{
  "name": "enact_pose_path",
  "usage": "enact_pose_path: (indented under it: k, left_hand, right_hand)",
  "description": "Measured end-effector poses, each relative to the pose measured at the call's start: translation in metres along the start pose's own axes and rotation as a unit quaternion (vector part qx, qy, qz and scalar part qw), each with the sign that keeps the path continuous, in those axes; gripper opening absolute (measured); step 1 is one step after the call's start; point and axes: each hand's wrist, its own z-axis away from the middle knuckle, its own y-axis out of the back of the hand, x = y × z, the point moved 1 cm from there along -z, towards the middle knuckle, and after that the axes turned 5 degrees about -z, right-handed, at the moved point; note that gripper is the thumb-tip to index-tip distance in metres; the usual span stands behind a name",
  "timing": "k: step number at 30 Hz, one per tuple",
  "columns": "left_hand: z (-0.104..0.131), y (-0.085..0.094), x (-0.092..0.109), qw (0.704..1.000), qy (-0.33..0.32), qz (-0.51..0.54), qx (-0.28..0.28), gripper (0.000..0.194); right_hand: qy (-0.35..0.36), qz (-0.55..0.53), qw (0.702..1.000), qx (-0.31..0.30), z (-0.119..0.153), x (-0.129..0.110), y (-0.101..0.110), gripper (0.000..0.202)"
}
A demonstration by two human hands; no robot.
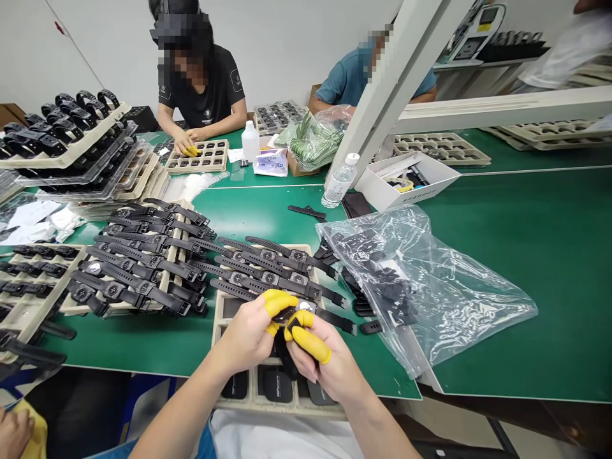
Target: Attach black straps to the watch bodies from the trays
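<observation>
Yellow finger cots cover fingertips on both my hands. My left hand pinches a glossy black smartwatch, whose body is partly hidden by the fingers. On its other side, my right hand grips a black watch strap that hangs down below the fingers. Whether strap and watch are joined cannot be seen. Both hands are over a beige compartment tray. Square black watch faces with lettering lie in its near compartments. Watches with straps lie back side up across its far rows.
Left of the tray, more strapped watches are heaped on trays. A clear plastic bag with black straps lies at right. Behind stand a water bottle, a white box and a slanted white post. Two people sit opposite.
</observation>
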Motion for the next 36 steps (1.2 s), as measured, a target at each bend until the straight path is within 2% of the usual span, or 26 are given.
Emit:
enact_pose_path:
  k: [3, 11, 14, 18, 20, 25, 31, 36]
  left_hand:
    - [0.000, -0.001, 0.001, 0.999, -0.013, -0.021, -0.022, 0.067]
    - [0.000, -0.002, 0.001, 0.999, -0.010, -0.040, -0.022, 0.068]
    - [-0.002, 0.000, 0.006, 0.998, -0.011, -0.051, -0.033, 0.064]
    - [-0.005, 0.006, 0.014, 0.998, -0.014, -0.016, -0.061, 0.053]
    - [-0.006, 0.007, 0.016, 0.997, -0.025, -0.040, -0.062, 0.051]
    - [-0.006, 0.005, 0.018, 0.980, -0.048, -0.182, -0.062, 0.046]
    - [-0.008, 0.007, 0.021, 0.985, -0.062, -0.146, -0.070, 0.043]
    - [-0.008, 0.007, 0.022, 0.974, -0.043, -0.202, -0.092, 0.041]
  right_hand:
    - [-0.003, 0.013, 1.000, -0.017, 0.001, 0.000, -0.001, 0.044]
    - [-0.014, -0.045, 0.999, 0.019, 0.000, 0.001, -0.004, 0.044]
    - [-0.032, -0.088, 0.995, 0.025, 0.000, -0.001, -0.004, 0.043]
    - [-0.039, -0.105, 0.993, 0.020, -0.001, -0.004, -0.004, 0.043]
    - [-0.041, -0.100, 0.994, 0.018, -0.002, -0.005, -0.003, 0.042]
    - [-0.065, -0.077, 0.995, 0.020, -0.003, -0.006, 0.002, 0.045]
    - [-0.074, -0.114, 0.991, 0.007, 0.000, -0.006, 0.004, 0.044]
    - [-0.089, -0.069, 0.994, 0.015, 0.001, -0.008, 0.003, 0.047]
